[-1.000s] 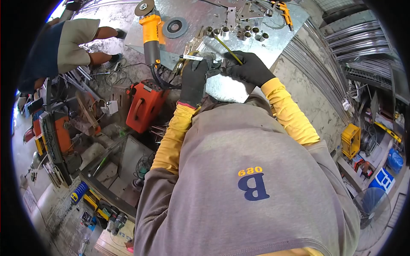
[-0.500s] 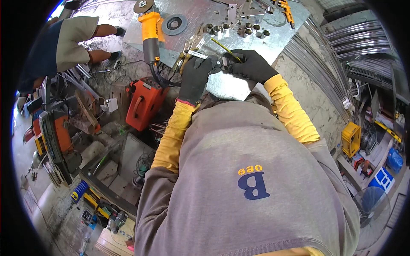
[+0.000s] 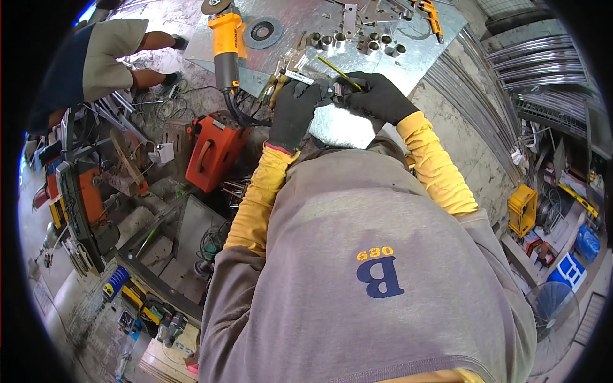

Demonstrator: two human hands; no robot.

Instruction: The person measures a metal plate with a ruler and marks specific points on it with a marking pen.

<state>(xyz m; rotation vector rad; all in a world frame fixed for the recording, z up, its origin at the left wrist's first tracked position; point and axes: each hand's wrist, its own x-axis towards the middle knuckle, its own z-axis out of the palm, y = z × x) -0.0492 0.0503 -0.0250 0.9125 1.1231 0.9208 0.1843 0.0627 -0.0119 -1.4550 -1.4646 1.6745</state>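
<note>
My right hand (image 3: 378,97), in a black glove, is closed, with a thin yellow-green pencil-like stick (image 3: 335,70) slanting out of its fingers. My left hand (image 3: 295,113), also black-gloved, has its fingers curled close beside it. A white strip with dark marks (image 3: 299,77) shows at the left fingertips; I cannot tell whether that hand holds it. Between both hands is a small shiny metal piece (image 3: 337,91). Just beyond the left hand lie locking pliers (image 3: 295,59). Several short metal tubes (image 3: 327,42) stand farther out on the sheet-metal tabletop (image 3: 408,67).
An orange angle grinder (image 3: 225,48) and a flap disc (image 3: 262,32) lie at the table's left. A yellow air gun (image 3: 431,22) is at back right. Below the grinder stands a red machine (image 3: 217,153). Another person (image 3: 96,60) is at left; long metal tubes (image 3: 476,102) lie at right.
The view has shifted slightly, so table items appear a little lower and to the right. Both hands keep nearly the same pose, the stick still in the right.
</note>
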